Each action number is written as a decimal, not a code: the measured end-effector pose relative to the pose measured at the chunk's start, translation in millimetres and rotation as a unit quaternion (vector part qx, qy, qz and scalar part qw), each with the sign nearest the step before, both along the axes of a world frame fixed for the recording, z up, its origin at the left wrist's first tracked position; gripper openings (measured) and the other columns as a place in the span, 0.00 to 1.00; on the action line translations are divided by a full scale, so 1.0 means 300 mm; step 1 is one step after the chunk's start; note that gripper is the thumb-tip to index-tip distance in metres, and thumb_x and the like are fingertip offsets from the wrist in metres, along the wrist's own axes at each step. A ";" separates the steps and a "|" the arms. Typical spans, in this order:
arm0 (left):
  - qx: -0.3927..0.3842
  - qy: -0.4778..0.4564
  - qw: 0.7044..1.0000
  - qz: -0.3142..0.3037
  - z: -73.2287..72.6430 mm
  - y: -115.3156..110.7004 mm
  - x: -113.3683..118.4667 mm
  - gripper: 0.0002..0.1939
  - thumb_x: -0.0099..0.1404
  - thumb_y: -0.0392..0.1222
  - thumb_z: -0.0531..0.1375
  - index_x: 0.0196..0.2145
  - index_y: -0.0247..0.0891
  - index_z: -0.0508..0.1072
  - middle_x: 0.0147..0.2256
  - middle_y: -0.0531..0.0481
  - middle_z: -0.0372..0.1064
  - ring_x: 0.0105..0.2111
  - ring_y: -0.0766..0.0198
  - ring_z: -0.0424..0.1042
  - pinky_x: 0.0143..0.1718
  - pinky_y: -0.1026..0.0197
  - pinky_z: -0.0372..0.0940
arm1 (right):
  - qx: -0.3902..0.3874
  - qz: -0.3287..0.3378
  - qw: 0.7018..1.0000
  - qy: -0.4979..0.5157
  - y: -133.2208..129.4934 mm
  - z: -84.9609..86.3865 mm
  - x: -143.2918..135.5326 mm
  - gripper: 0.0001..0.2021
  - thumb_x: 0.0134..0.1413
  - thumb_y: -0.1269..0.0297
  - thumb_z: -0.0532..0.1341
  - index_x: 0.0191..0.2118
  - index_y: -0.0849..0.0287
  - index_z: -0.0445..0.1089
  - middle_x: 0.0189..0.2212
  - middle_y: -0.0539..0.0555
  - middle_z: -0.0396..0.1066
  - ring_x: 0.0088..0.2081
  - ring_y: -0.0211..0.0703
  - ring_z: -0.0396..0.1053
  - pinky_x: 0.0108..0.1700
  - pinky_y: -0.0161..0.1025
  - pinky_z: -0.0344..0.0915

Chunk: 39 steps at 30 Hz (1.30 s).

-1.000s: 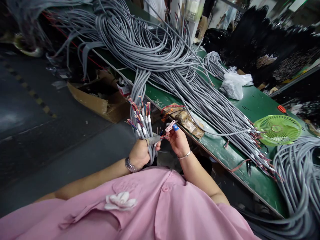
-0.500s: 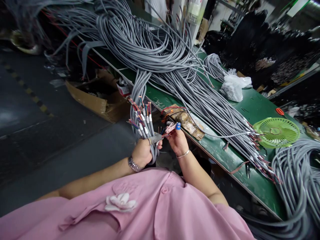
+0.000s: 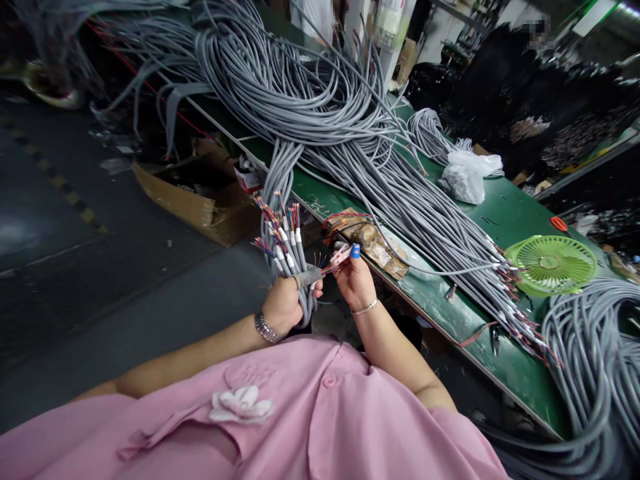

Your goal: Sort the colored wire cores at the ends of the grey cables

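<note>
My left hand (image 3: 285, 303) is closed around a bundle of grey cables (image 3: 294, 263). Their ends fan upward, with bared coloured wires and white sleeves. From this grip one cable end points right, its thin coloured wires (image 3: 330, 268) spread toward my other hand. My right hand (image 3: 356, 283) pinches a small pink tool (image 3: 341, 253) at those wires; its exact kind is unclear. A blue wrap (image 3: 355, 251) covers the thumb tip. The fingers behind the tool are partly hidden.
Piles of grey cable (image 3: 300, 100) cover the green table (image 3: 525, 380). A green fan (image 3: 550, 265), a white plastic bag (image 3: 470, 175) and a taped cardboard piece (image 3: 380, 250) lie on it. An open cardboard box (image 3: 185, 210) stands on the floor at left.
Both hands have shifted only very slightly to the left. The grips on the cable bundle and the pink tool look the same.
</note>
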State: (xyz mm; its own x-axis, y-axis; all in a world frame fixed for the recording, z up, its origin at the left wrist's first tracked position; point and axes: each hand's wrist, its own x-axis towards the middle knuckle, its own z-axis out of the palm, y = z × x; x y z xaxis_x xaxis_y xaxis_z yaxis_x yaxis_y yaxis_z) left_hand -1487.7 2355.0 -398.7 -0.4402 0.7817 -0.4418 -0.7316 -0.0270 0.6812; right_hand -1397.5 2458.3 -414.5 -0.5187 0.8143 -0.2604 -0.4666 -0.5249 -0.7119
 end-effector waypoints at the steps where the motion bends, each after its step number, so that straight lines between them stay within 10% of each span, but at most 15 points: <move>1: -0.002 0.001 1.000 0.001 -0.001 0.001 0.001 0.09 0.44 0.38 0.67 0.24 0.33 0.72 0.19 0.52 0.67 0.20 0.69 0.66 0.19 0.67 0.61 | -0.001 0.001 1.000 0.000 -0.001 0.003 -0.001 0.17 0.53 0.47 0.62 0.36 0.59 0.73 0.29 0.51 0.72 0.31 0.35 0.67 0.35 0.32 0.66; 9: -0.010 0.006 1.000 -0.016 -0.022 0.011 0.010 0.08 0.44 0.37 0.67 0.23 0.32 0.73 0.19 0.52 0.66 0.19 0.69 0.65 0.19 0.67 0.62 | -0.011 0.008 1.000 -0.012 -0.011 0.022 -0.001 0.19 0.53 0.45 0.61 0.34 0.59 0.72 0.29 0.51 0.72 0.30 0.36 0.67 0.33 0.33 0.66; 15: -0.012 0.012 0.999 -0.028 -0.019 -0.009 0.005 0.09 0.44 0.37 0.67 0.25 0.32 0.74 0.19 0.51 0.67 0.19 0.68 0.65 0.19 0.67 0.62 | 0.000 0.168 0.982 -0.091 -0.008 0.016 0.065 0.32 0.47 0.32 0.55 0.34 0.61 0.70 0.30 0.55 0.72 0.30 0.38 0.70 0.32 0.36 0.68; 23: 0.024 0.090 0.992 -0.080 -0.045 -0.072 0.017 0.08 0.50 0.39 0.67 0.25 0.32 0.73 0.19 0.50 0.68 0.18 0.68 0.65 0.19 0.67 0.61 | 0.150 0.291 0.912 -0.246 -0.015 0.110 0.145 0.23 0.42 0.43 0.67 0.32 0.62 0.71 0.27 0.52 0.72 0.27 0.35 0.68 0.30 0.32 0.65; 39: 0.017 0.152 0.968 -0.200 -0.091 -0.112 0.019 0.08 0.51 0.40 0.67 0.26 0.32 0.74 0.21 0.46 0.72 0.20 0.64 0.69 0.22 0.63 0.66 | 0.373 0.319 0.810 -0.320 -0.041 0.180 0.104 0.11 0.48 0.59 0.65 0.24 0.61 0.68 0.19 0.46 0.66 0.23 0.33 0.60 0.27 0.31 0.57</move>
